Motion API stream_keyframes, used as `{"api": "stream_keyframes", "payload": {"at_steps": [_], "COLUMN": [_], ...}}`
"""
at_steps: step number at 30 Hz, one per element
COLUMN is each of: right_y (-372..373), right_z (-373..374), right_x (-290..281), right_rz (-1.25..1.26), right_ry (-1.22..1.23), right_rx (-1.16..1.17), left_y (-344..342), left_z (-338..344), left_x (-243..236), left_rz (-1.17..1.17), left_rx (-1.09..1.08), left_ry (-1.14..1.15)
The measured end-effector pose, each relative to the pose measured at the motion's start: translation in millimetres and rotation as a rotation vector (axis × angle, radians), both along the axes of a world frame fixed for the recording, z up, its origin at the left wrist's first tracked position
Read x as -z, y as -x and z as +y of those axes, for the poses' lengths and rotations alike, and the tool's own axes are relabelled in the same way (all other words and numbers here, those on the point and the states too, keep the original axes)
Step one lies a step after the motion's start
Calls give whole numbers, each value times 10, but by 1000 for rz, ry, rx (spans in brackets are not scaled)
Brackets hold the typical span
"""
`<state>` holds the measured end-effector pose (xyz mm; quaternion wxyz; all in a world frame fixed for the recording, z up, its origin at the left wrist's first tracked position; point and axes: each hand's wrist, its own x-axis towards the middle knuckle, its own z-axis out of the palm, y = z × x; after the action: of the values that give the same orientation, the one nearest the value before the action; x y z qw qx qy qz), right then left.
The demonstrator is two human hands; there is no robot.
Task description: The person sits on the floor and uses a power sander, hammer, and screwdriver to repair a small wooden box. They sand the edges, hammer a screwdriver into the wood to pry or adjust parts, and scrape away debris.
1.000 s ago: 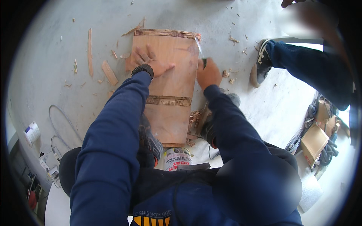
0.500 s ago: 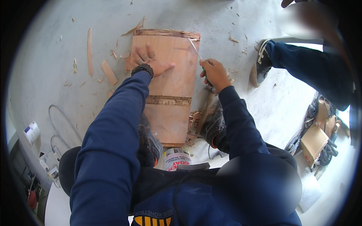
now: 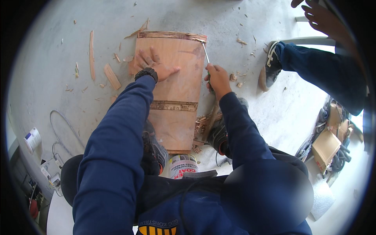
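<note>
A reddish wooden board (image 3: pixel 178 88) lies on the floor between my shoes, with a rough groove (image 3: pixel 174 106) across its middle and a splintered, recessed strip (image 3: pixel 170 36) along its far end. Flat on the board's upper left part rests my left hand (image 3: pixel 154 66), fingers spread. My right hand (image 3: pixel 218 79), just off the board's right edge, is wrapped round the green handle of a screwdriver-like tool (image 3: pixel 207 55). Its thin metal shaft points away from me, and the tip touches the strip's right end. The exact shape of the tip is too small to tell.
Wood offcuts (image 3: pixel 112 76) and chips are scattered over the floor. Beside my right shoe lies a wooden-handled tool (image 3: pixel 210 121). A bucket (image 3: pixel 183 163) stands at the board's near end. Another person's shoe (image 3: pixel 269 66) is at right; cardboard (image 3: pixel 327 147) and cables lie farther right.
My right hand has shifted slightly toward me and left, and the tool's shaft has swung more upright, its tip at the strip's right end. My left hand stays in place.
</note>
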<state>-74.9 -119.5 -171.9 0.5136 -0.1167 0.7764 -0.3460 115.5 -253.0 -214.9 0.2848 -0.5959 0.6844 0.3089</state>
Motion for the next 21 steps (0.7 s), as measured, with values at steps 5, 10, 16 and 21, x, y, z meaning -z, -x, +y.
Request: {"api": "stream_keyframes", "payload": {"at_steps": [5,10,16,21], "right_y": [78,-72,-385,274], "right_z": [-399,-296,26,-863], "right_x": [-279,-55,642,547], "right_rz": [-178,70,490,70], "right_ry": [-121,-143,7,219], "right_rx": [111,-54,-145,91], "left_y": [14,31,11,11], "left_z": [-19,-6,13,-35], "left_x": [-120,-207,-92,-14], "left_rz": [-17,-6,-13,-48], "left_rx": [4,5,1,1], "left_ry": [-26,-17,-7,-29]}}
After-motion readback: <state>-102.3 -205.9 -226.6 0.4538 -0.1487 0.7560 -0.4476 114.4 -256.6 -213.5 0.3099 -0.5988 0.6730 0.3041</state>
